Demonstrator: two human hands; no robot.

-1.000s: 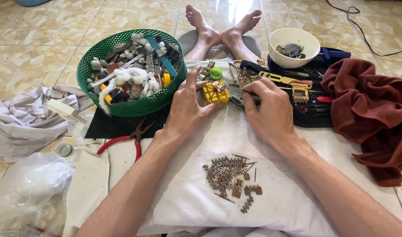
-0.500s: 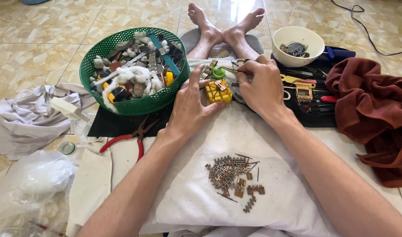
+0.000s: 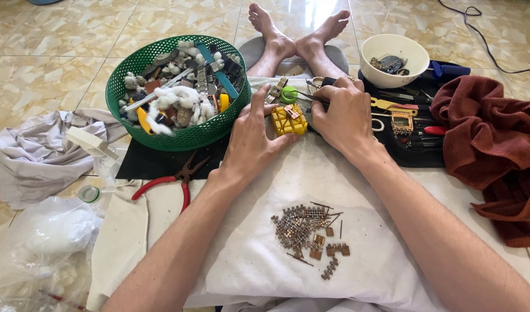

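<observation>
The left hand (image 3: 254, 138) lies palm down on the white cloth (image 3: 259, 254), its fingers spread and its thumb and forefinger bracing the near and left sides of a small yellow block (image 3: 288, 121); it steadies the block rather than clasping it. The right hand (image 3: 341, 118) is curled closed around a slim dark tool (image 3: 325, 82), whose thin tip reaches left toward the block's top edge. The yellow block is a squat, ribbed plastic holder with slots across its face, and a small metal piece sits in it near the middle. It rests on the cloth directly between the two hands, touching the left fingers and just beside the right knuckles, with a small green round thing (image 3: 288, 94) just behind it. Nearer the body, a loose heap of little metal links and pins (image 3: 307, 228) lies on the cloth between the forearms. To the left stands a green mesh basket (image 3: 178, 138) full of straps, cotton wads and odd parts, on a black mat with red-handled pliers (image 3: 171, 182) at its edge. To the right a white bowl (image 3: 395, 49) holds dark metal pieces, and more small tools lie on a black mat (image 3: 412, 156) beside a crumpled brown towel (image 3: 496, 144). A grey cloth (image 3: 34, 159) and a clear plastic bag (image 3: 39, 248) lie at far left. The person sits on a glossy beige tiled floor (image 3: 45, 69), bare feet (image 3: 299, 37) stretched ahead.
</observation>
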